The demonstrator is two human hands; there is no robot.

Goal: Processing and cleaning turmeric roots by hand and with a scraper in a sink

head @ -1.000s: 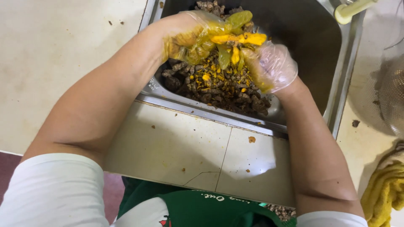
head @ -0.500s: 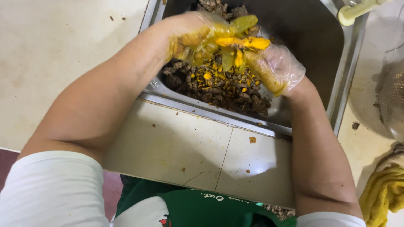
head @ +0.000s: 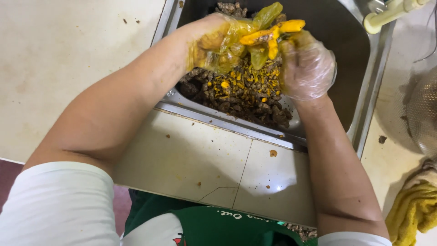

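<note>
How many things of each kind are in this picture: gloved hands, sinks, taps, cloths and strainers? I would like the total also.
Gloved hands: 2, the left hand and the right hand, both on an orange root piece
Steel sink: 1
Tap: 1
Yellow cloth: 1
Mesh strainer: 1
Total: 6

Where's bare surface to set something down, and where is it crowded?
Free: the pale counter left of the steel sink, and the tiled ledge along its near rim. Crowded: sink middle, where the left hand and right hand work orange-yellow root over brown peelings.
</note>
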